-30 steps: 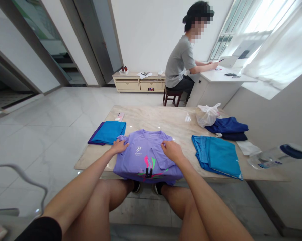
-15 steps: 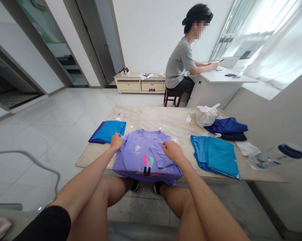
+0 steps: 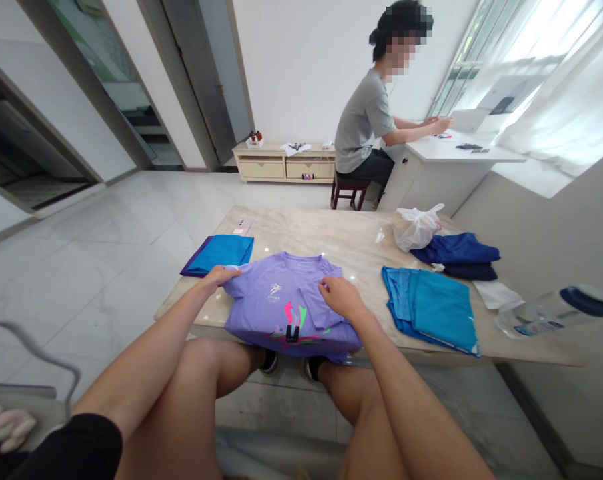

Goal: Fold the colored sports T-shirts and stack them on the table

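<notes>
A purple T-shirt (image 3: 266, 308) with a white logo and a pink, green and black print lies face up on the table, its hem hanging over the front edge. My left hand (image 3: 220, 275) pinches the sleeve on the left side and holds it stretched outward. On the other side, the sleeve is folded in across the chest. Over that folded sleeve my right hand (image 3: 342, 297) is closed, thumb and fingers together at the cloth. Just beyond my left hand lies a folded blue garment (image 3: 224, 252) with a purple one under it.
Folded teal clothes (image 3: 444, 308) lie right on the marble table (image 3: 301, 227). Behind them are a white plastic bag (image 3: 415, 228) and dark blue clothes (image 3: 461, 250). A clear bottle (image 3: 551, 315) stands at the right, a phone (image 3: 242, 227) at the back left. Another person (image 3: 364, 123) sits at a white desk.
My left hand has moved left, drawing the shirt's sleeve outward so it spreads flatter. The right hand stays at the folded sleeve. The view has shifted slightly.
</notes>
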Action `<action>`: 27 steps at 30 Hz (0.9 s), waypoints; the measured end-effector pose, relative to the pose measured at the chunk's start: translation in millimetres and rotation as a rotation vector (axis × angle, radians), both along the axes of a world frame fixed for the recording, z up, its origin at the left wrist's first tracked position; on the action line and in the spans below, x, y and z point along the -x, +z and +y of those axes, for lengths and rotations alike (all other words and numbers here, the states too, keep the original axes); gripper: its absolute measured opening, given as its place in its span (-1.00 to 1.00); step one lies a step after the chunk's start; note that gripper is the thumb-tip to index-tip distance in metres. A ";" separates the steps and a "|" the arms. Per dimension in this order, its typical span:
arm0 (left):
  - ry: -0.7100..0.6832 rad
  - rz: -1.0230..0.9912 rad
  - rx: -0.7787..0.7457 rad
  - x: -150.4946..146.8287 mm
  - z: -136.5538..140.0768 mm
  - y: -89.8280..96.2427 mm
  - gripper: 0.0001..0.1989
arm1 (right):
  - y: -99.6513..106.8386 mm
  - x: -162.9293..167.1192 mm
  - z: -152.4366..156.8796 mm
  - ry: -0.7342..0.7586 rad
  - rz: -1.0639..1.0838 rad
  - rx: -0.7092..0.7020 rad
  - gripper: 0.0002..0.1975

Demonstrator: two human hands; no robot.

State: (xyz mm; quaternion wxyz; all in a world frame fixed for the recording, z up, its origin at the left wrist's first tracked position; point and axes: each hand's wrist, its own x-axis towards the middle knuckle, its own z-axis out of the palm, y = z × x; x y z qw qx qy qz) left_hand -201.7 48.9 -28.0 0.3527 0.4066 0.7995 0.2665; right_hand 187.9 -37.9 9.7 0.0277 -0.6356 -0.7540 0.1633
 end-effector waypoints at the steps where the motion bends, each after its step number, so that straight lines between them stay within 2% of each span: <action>1: -0.020 0.014 -0.015 2.0 -1.4 1.9 -0.68 | 0.5 -0.3 0.0 -0.001 -0.002 0.003 -0.59; 7: -0.103 0.103 -0.109 5.7 -2.2 5.6 -0.72 | 5.3 0.0 1.2 -0.006 -0.020 0.011 -0.59; 14: -0.101 0.361 -0.054 12.8 -1.7 8.9 -0.65 | 8.5 5.9 2.0 0.004 -0.013 0.006 -0.58; 18: -0.159 0.625 0.003 15.7 -6.5 13.4 -0.73 | 7.7 8.7 0.9 0.022 -0.014 -0.003 -0.58; 21: -0.172 0.671 0.001 8.7 -7.6 17.3 -0.73 | 8.1 9.5 0.6 0.025 -0.018 -0.012 -0.58; 23: -0.222 0.645 -0.071 -0.4 -7.0 20.3 -0.71 | 10.0 9.6 0.6 0.024 -0.018 -0.013 -0.58; 27: -0.390 0.393 -0.392 -16.8 -5.7 24.0 -0.67 | 15.7 9.1 -0.3 0.016 -0.008 -0.016 -0.59</action>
